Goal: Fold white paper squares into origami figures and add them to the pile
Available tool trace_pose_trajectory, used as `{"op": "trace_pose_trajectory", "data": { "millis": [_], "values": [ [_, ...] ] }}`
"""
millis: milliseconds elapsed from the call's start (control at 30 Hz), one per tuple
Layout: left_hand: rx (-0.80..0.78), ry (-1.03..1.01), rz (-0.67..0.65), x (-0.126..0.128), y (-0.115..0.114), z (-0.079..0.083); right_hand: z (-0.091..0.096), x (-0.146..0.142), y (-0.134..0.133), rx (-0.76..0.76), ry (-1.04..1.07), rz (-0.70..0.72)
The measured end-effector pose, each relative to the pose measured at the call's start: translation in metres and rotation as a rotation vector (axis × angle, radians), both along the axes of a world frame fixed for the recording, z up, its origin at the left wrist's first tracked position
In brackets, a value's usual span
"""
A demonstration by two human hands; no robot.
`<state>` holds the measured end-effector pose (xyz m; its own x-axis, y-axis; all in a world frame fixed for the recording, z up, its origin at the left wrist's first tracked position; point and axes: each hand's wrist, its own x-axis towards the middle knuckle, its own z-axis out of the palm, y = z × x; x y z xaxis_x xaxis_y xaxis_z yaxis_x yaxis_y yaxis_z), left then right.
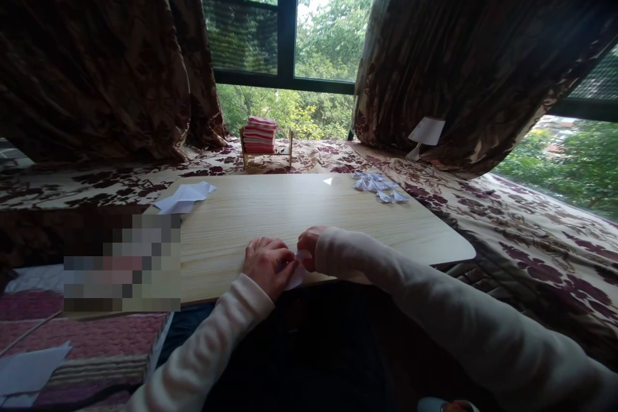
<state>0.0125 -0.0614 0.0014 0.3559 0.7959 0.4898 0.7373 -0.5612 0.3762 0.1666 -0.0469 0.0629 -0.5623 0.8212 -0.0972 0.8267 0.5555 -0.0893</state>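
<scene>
Near the front edge of the pale wooden table, my left hand pinches a small piece of white paper. Close against it on the right, my right hand also has its fingers closed on that paper, partly hidden by its own sleeve. The paper looks folded, though its exact shape is mostly covered by my fingers. Toward the table's back right lies a cluster of small folded white paper pieces. A few white paper sheets rest at the back left corner.
A small stand holding red-and-white folded cloths sits behind the table on a floral cover. To its right stands a small white lamp. More white paper lies at lower left on a striped quilt. A blurred patch hides the table's left side.
</scene>
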Motion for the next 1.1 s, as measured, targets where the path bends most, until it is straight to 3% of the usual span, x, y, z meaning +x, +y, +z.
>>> {"op": "trace_pose_trajectory", "data": {
  "millis": [267, 400, 567, 633, 767, 967, 1100],
  "values": [
    [-0.066, 0.021, -0.005, 0.000, -0.001, 0.007, -0.002, 0.006, 0.005, -0.060, 0.008, -0.034],
    [-0.048, 0.005, 0.007, 0.000, -0.002, 0.007, -0.008, 0.031, 0.008, -0.038, 0.054, -0.037],
    [0.027, 0.007, 0.036, 0.003, -0.003, 0.006, -0.039, 0.056, -0.004, 0.172, 0.426, -0.088],
    [0.067, 0.012, 0.057, 0.005, -0.005, 0.006, -0.055, 0.052, -0.010, 0.255, 0.630, -0.136],
    [0.116, 0.019, 0.017, 0.001, -0.017, 0.003, -0.073, 0.032, -0.011, 0.274, 0.689, -0.140],
    [0.207, 0.133, -0.050, -0.010, -0.048, -0.004, -0.067, 0.018, 0.010, 0.237, 0.644, -0.053],
    [0.194, 0.214, -0.068, -0.004, -0.060, -0.009, -0.066, 0.017, 0.021, 0.194, 0.656, 0.021]
  ]
}}
